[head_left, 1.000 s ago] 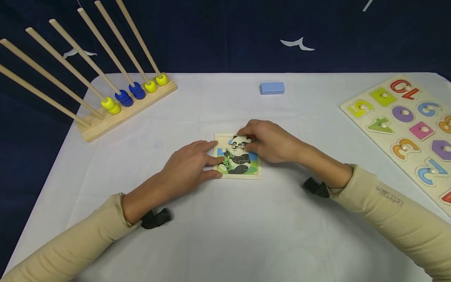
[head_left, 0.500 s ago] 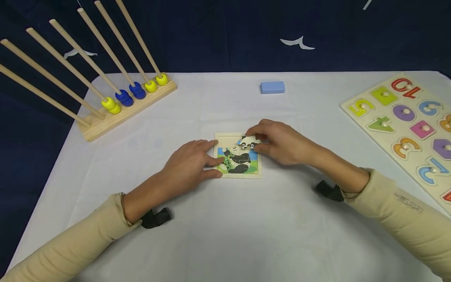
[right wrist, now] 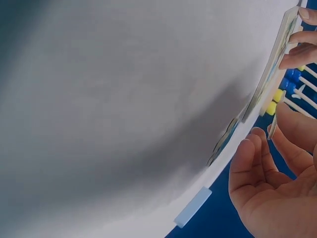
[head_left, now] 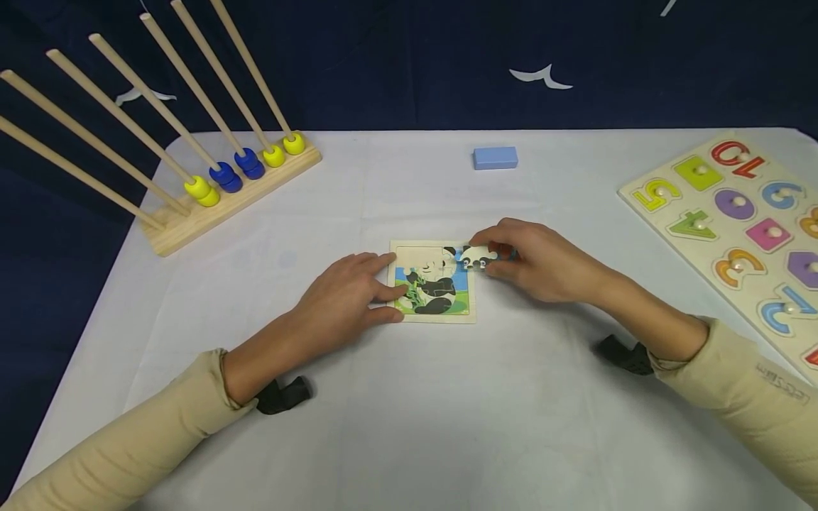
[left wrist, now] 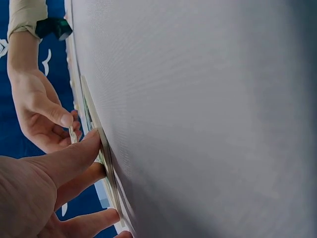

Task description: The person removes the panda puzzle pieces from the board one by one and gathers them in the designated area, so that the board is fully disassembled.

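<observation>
A square wooden panda puzzle (head_left: pixel 412 257) lies in the middle of the table; the upper left of its recess shows bare wood. My left hand (head_left: pixel 339 294) rests on its left edge with spread fingers. Between thumb and fingertips, my right hand (head_left: pixel 543 262) pinches a puzzle piece (head_left: pixel 475 258) with the panda's eyes. That piece is raised beside the puzzle's upper right edge, seen edge-on in the right wrist view. Under the right hand, another flat piece (right wrist: pixel 224 141) lies on the table, mostly hidden in the head view.
A wooden bead abacus (head_left: pixel 236 202) with tall rods stands at the back left. The blue block (head_left: pixel 495 157) lies toward the back. On the right is a number-and-shape peg board (head_left: pixel 716 234). A dark curtain (head_left: pixel 447 64) hangs behind the table.
My right hand has lifted the eye piece off the puzzle and carried it to the right, past the frame's edge. My left hand has stayed still on the puzzle.
</observation>
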Motion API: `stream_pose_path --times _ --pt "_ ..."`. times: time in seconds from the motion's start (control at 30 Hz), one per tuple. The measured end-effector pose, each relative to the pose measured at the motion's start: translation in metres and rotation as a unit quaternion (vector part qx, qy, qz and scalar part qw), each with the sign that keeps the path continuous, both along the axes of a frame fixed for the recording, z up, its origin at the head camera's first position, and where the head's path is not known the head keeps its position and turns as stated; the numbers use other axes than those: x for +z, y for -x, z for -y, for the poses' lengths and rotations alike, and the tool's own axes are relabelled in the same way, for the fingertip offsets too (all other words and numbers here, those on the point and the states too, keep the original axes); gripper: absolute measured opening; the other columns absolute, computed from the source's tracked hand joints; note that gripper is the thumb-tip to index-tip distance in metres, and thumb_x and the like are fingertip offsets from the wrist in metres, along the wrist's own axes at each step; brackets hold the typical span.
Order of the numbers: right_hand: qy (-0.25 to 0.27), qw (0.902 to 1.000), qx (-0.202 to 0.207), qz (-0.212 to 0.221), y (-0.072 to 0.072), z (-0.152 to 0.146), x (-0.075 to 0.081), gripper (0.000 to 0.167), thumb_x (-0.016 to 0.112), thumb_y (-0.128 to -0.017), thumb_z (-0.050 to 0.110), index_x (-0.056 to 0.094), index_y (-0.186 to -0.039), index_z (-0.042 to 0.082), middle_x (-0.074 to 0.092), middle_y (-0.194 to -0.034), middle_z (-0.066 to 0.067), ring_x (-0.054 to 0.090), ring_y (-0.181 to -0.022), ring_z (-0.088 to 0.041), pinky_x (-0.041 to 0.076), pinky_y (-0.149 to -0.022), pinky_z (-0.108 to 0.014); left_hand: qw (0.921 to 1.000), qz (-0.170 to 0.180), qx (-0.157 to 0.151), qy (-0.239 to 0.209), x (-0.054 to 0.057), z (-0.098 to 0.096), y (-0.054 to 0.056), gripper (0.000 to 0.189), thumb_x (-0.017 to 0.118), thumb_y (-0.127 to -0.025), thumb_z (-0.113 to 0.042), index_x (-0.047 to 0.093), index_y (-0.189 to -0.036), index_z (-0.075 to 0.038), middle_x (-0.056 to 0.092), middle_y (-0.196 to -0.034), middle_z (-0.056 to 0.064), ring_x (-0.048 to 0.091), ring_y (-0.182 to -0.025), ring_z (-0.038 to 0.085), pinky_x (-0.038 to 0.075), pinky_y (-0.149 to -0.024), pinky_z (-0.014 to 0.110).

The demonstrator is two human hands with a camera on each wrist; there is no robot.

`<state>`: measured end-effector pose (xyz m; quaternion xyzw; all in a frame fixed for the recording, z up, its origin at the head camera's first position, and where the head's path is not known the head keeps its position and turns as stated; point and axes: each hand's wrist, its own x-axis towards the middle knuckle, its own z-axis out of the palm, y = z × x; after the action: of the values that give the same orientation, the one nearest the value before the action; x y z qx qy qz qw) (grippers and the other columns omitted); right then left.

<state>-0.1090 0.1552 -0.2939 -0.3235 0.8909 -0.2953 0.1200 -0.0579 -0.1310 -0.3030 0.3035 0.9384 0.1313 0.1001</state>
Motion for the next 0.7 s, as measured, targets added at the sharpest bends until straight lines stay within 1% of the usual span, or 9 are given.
stream_pose_path --times 0.1,0.23,0.47,0.7 --pt "-0.001 1.0000 -0.005 -0.006 -0.002 -0.008 0.001 0.034 0.071 -0.088 -0.001 0.066 -0.121 0.003 0.055 -0.088 -0.003 0.048 -0.081 -0.018 0.041 -0.071 -0.033 1.0000 0.004 0.002 -0.004 0.000 0.000 0.000 0.042 0.079 -0.085 -0.033 0.072 -0.122 -0.014 0.048 -0.145 0.021 0.046 -0.131 0.036 0.033 -0.109 0.048" --pt "-0.009 0.9998 -0.013 -0.009 -0.004 -0.018 0.001 0.035 0.072 -0.087 -0.001 0.066 -0.121 0.003 0.055 -0.088 -0.002 0.048 -0.081 -0.017 0.042 -0.071 -0.031 1.0000 -0.004 -0.001 -0.008 -0.001 0.000 0.000 0.042 0.080 -0.084 -0.032 0.072 -0.121 -0.013 0.050 -0.143 0.021 0.048 -0.129 0.036 0.036 -0.107 0.047" --pt "-0.023 0.9990 -0.037 0.004 -0.008 -0.038 -0.002 0.037 0.072 -0.088 0.001 0.065 -0.124 0.002 0.055 -0.090 -0.001 0.048 -0.083 -0.017 0.042 -0.070 -0.028 0.9999 -0.016 -0.006 -0.005 -0.001 0.000 0.000 0.041 0.080 -0.084 -0.032 0.073 -0.120 -0.014 0.052 -0.141 0.021 0.050 -0.127 0.035 0.039 -0.105 0.047" --pt "-0.041 0.9972 -0.062 0.006 -0.009 -0.059 -0.007 0.039 0.072 -0.088 0.000 0.063 -0.126 0.001 0.057 -0.094 -0.003 0.049 -0.085 -0.018 0.041 -0.071 -0.024 0.9999 -0.014 -0.004 -0.005 -0.003 0.000 0.000 0.039 0.079 -0.085 -0.032 0.073 -0.120 -0.016 0.051 -0.142 0.021 0.050 -0.127 0.036 0.038 -0.106 0.048"
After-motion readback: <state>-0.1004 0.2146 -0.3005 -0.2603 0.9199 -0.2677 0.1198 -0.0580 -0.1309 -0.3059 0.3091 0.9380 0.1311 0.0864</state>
